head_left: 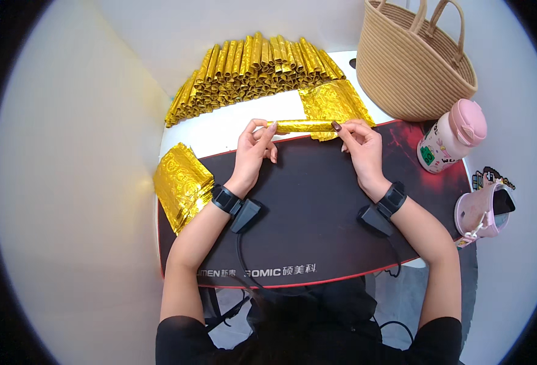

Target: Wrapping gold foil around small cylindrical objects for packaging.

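Note:
Between my two hands stretches a rolled tube of gold foil paper, held level above the far edge of the black mat. My left hand pinches its left end, and my right hand grips the right end with thumb and fingers. Just behind the tube lies a stack of flat gold foil sheets, partly hidden by the tube and my right hand. Another stack of gold sheets rests by my left forearm. Against the back wall, many finished-looking gold rolls are piled in layers with their open ends toward me.
A woven basket with handles stands at the back right. Nearer are a pink-lidded bottle and a pink holder with a dark object inside. The black mat has a red edge. Cables run from devices strapped to both wrists.

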Tool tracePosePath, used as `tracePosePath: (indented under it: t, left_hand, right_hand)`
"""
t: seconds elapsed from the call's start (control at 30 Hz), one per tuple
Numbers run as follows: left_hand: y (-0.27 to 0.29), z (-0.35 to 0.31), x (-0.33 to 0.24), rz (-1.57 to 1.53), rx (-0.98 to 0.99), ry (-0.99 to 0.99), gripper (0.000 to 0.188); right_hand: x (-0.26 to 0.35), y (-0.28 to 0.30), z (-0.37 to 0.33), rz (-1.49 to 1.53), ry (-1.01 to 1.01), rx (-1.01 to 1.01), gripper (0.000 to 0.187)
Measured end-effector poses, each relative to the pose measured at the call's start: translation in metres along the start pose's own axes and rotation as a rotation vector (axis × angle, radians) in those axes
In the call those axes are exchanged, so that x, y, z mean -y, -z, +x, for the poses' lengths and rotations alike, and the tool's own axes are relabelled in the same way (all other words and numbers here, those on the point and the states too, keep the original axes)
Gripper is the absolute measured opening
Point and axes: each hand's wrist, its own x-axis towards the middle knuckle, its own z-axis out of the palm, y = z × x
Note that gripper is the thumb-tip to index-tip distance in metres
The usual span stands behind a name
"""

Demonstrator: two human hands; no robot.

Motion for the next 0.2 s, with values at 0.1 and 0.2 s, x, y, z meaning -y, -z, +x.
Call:
tracePosePath:
  t: [0.1, 0.2]
  left_hand:
    - [0.0029, 0.0011, -0.0018, -0.01, 0.01, -0.025, 0.018]
    - [0.007, 0.0012, -0.0038, 0.039, -0.091, -0.068, 0.015]
  right_hand:
    - [-0.0006, 0.0009, 0.0018, 0.021, -0.079, 0.041, 0.011]
    - [0.0069, -0.0021, -0.0008, -0.084, -0.189, 0.014, 0.018]
